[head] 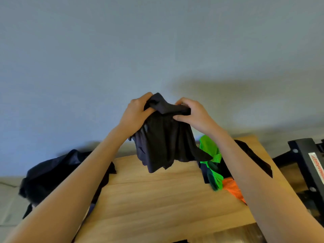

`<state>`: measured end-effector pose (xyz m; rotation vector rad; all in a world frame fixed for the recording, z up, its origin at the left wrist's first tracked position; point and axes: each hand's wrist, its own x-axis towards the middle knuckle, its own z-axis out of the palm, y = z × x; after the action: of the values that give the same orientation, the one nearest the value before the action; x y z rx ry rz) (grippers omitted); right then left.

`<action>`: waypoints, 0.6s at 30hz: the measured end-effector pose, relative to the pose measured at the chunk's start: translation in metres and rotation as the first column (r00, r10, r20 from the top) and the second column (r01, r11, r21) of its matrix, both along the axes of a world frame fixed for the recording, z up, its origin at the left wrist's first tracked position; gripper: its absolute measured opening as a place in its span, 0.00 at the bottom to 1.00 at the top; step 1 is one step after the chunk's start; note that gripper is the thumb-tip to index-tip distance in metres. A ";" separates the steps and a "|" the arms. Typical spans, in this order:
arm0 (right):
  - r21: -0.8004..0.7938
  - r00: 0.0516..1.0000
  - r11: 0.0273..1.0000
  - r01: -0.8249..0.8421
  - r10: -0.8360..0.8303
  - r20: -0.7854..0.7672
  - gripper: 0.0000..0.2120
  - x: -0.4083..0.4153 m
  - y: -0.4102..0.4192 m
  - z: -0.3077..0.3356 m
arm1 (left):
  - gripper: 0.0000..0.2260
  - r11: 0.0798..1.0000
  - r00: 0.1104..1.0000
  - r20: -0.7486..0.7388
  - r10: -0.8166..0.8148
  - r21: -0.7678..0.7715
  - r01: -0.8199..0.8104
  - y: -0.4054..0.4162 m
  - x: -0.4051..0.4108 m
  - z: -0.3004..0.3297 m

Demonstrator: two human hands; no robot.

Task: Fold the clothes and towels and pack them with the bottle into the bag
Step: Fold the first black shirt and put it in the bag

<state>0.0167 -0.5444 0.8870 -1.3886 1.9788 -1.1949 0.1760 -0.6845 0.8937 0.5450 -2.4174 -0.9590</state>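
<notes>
A black garment point(164, 144) hangs bunched in the air above the wooden table point(157, 199). My left hand point(135, 113) grips its top edge on the left, and my right hand point(192, 112) grips the top edge on the right, the two hands close together. On the table's right side lies a pile of clothes: a bright green mesh piece point(211, 155), an orange mesh piece point(233, 189) and dark cloth under my right forearm. A black bag or dark cloth heap point(52, 172) sits at the table's left edge. No bottle shows.
A plain grey-blue wall point(157, 50) fills the upper view behind the table. A black metal frame with a red-lettered label point(308, 160) stands to the right of the table. Pale floor lies at the lower left.
</notes>
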 end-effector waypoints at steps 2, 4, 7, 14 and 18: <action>0.087 0.998 0.995 -0.041 0.045 -0.041 0.07 0.014 -0.006 -0.015 | 0.02 1.000 0.997 0.071 0.016 0.025 -0.018 -0.004 0.024 -0.021; 0.160 0.997 0.985 -0.063 0.071 -0.040 0.09 0.028 -0.009 -0.038 | 0.03 0.998 0.985 0.170 0.029 0.051 -0.038 -0.003 0.045 -0.047; 0.246 0.996 0.966 -0.076 0.084 -0.021 0.12 0.046 -0.008 -0.077 | 0.02 0.994 0.946 0.316 0.066 0.061 -0.090 0.004 0.069 -0.086; 0.415 0.995 0.905 -0.096 0.079 0.059 0.05 0.079 0.019 -0.162 | 0.11 0.971 0.839 0.525 0.141 0.090 -0.220 0.030 0.110 -0.170; 0.494 0.992 0.860 -0.129 0.116 0.057 0.06 0.082 0.034 -0.203 | 0.04 0.948 0.800 0.572 0.179 0.116 -0.295 0.051 0.122 -0.202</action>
<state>0.0992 -0.5108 0.6842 -1.1950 1.9591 -0.5748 0.2983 -0.6334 0.6919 1.3386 -2.6575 -1.0433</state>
